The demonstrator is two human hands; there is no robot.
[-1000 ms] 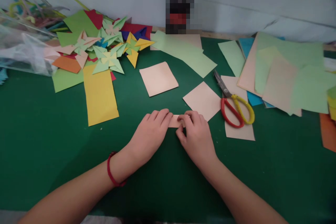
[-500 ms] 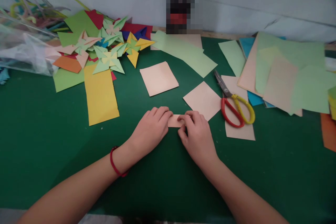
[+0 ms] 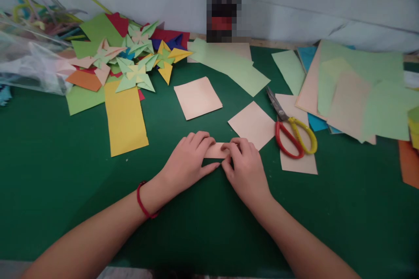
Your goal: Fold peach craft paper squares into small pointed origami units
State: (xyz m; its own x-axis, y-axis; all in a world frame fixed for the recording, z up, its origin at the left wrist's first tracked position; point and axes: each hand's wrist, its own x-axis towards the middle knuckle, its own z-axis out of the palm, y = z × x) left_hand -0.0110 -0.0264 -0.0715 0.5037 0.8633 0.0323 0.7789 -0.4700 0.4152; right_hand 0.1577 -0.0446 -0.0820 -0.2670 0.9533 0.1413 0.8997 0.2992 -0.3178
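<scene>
A narrow folded strip of pale pink paper point(image 3: 214, 151) lies flat on the green table, its two ends covered by my fingers. My left hand point(image 3: 186, 159) has its fingers bent over the left end, pressing it down, with the thumb stretched along the near edge. On the right end, my right hand point(image 3: 246, 162) holds the strip with curled fingers; its thumb is by the near edge. Just beyond my right hand is a pink square sheet point(image 3: 252, 122). Another pink square stack point(image 3: 198, 98) sits further back. Scissors point(image 3: 290, 126) with red and yellow handles rest on a pink sheet point(image 3: 297, 165).
Several folded paper stars point(image 3: 137, 72) and coloured sheets pile up at the back left, near a clear plastic bag point(image 3: 32, 65). A yellow sheet point(image 3: 127, 120) lies in front of them. Green, pink and blue sheets point(image 3: 360, 91) spread at the right. A wall point(image 3: 294, 0) stands behind.
My left thumb has come out from the strip and now points right along its near edge. More of the strip shows between my hands. My right hand has stayed in place.
</scene>
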